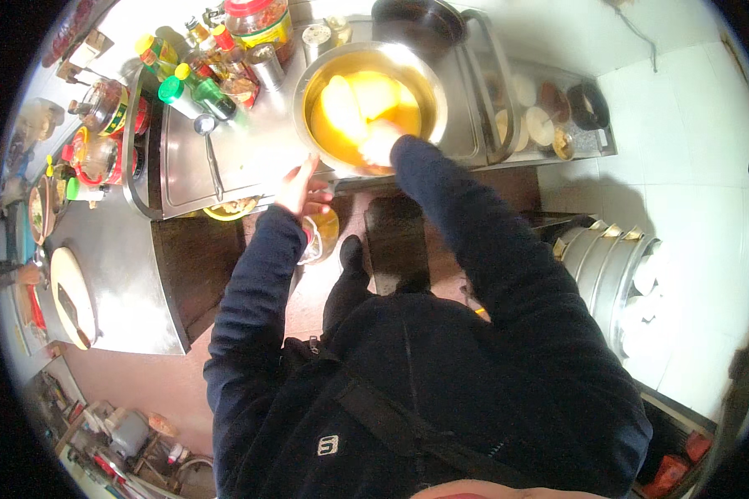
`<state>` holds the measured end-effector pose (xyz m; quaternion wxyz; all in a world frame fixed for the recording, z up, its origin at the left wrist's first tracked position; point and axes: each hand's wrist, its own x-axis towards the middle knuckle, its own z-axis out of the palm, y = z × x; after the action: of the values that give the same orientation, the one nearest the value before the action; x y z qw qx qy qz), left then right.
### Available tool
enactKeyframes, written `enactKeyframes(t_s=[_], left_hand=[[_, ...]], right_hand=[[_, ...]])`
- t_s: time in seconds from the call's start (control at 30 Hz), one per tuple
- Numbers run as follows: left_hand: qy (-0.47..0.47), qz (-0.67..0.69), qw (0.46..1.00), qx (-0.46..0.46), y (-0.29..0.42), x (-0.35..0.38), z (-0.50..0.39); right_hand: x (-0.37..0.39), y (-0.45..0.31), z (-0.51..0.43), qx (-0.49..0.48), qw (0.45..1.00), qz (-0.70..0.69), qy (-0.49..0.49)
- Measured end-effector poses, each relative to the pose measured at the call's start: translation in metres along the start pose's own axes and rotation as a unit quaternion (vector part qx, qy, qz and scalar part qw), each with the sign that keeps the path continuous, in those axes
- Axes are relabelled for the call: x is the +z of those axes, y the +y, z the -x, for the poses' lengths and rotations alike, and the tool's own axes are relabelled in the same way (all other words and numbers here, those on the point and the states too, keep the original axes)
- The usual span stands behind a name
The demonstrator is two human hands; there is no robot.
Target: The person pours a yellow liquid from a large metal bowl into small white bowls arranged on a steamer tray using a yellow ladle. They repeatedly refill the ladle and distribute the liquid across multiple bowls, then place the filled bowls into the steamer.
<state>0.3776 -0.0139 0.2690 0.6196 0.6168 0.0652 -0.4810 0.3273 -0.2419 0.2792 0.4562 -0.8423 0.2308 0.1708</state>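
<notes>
A large round metal basin (440, 115) stands on the stainless steel counter (256, 153). It holds yellow-orange liquid and pale, glaring pieces that I cannot identify. My right hand (381, 142) reaches into the basin at its near side; glare hides its fingers and whether it grips anything. Just left of the basin's near rim, my left hand (299, 190) is raised with its fingers apart and nothing in it. A metal ladle (211, 156) lies on the counter to the left of that hand.
Several sauce bottles (206, 93) and a red-lidded jar (262, 25) crowd the counter's back left. A dark pan (418, 22) sits behind the basin. Small bowls (540, 126) stand at right. Below are a yellow-rimmed bowl (231, 211), a jug of yellow liquid (324, 234) and stacked metal steamers (599, 268).
</notes>
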Motion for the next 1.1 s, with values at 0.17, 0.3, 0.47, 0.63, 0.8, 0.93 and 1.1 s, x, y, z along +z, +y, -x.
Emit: enactKeyframes(t_s=[0.17, 0.3, 0.47, 0.63, 0.8, 0.93, 1.1], left_hand=[[-0.027, -0.012, 0.996, -0.088, 0.024, 0.025, -0.038], [-0.019, 0.021, 0.997, -0.071, 0.015, 0.032, -0.053], [-0.001, 0.015, 0.998, -0.054, 0.011, 0.034, -0.063], [0.002, 0.049, 0.999, -0.011, 0.010, 0.039, -0.061], [0.038, 0.036, 0.998, -0.027, 0.007, 0.043, -0.045], [0.055, 0.036, 0.998, 0.007, 0.004, 0.039, -0.024], [0.062, -0.023, 0.997, 0.030, 0.002, 0.040, 0.001]], right_hand=[[-0.069, -0.014, 0.044, -0.072, 0.943, 0.323, 0.046], [-0.074, -0.034, 0.069, -0.008, 0.886, 0.461, 0.051], [-0.063, -0.015, 0.075, 0.027, 0.919, 0.389, 0.051], [-0.047, 0.010, 0.071, 0.019, 0.990, 0.137, -0.005], [-0.035, 0.031, 0.107, 0.059, 0.978, -0.200, 0.016], [-0.030, 0.034, 0.135, -0.180, 0.969, -0.055, 0.163], [-0.053, 0.028, 0.187, -0.275, 0.926, 0.075, 0.249]])
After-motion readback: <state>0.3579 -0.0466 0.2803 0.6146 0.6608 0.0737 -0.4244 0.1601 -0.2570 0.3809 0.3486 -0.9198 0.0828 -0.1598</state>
